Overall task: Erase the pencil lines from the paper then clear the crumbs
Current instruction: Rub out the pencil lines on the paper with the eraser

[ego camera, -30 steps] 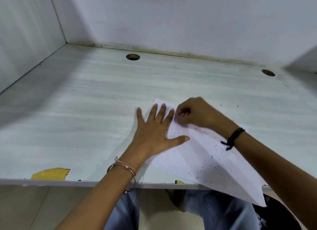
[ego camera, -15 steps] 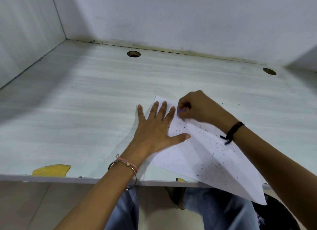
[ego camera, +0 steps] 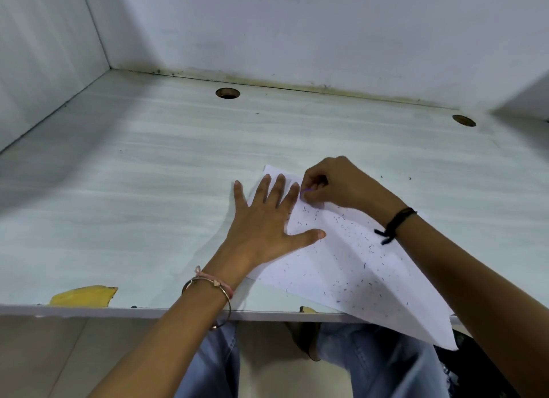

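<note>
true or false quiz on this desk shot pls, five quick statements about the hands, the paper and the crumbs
1. The left hand lies flat on the paper with its fingers spread. True.
2. The right hand rests open and holds nothing. False: its fingertips pinch a small purple eraser against the paper.
3. The paper lies wholly on the desk. False: its near corner hangs past the front edge.
4. Dark crumbs are scattered over the paper. True.
5. The black band is on the left wrist. False: it is on the right wrist; the left wrist wears bracelets.
</note>
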Motion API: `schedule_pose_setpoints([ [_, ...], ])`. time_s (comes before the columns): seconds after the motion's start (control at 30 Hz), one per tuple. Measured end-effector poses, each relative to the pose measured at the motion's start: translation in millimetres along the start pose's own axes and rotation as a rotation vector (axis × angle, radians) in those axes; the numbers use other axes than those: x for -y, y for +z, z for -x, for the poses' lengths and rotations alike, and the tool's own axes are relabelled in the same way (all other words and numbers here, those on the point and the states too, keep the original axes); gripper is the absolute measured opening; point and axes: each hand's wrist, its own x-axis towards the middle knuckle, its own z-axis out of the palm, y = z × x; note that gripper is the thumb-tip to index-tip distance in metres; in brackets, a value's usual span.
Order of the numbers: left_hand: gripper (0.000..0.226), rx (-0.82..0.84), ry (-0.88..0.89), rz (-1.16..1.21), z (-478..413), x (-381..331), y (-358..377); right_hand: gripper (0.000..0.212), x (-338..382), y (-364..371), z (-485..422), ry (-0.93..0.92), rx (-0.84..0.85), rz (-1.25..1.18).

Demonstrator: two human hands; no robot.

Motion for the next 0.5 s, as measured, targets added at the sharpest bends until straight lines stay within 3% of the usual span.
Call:
schedule_pose_setpoints([
  [0.1, 0.102, 0.002, -0.006, -0.005, 0.5, -0.4, -1.8, 0.004, 1.1, 2.2, -5.5, 0.002, -0.1, 0.039],
  [0.27, 0.101, -0.004, 0.009, 0.001, -0.4, 0.9, 1.3, 0.004, 6.8, 5.8, 7.8, -0.034, 0.091, 0.049],
  [0.4, 0.101, -0.019, -0.007, 0.002, -0.2, 0.2, 1.7, 0.005, -8.8, 2.0, -5.6, 0.055, -0.104, -0.048],
  [0.5, 0.097, -0.017, -0.025, -0.003, 0.6, -0.8, -1.3, 0.004, -14.2, 5.4, -6.0, 0.078, -0.123, -0.104],
])
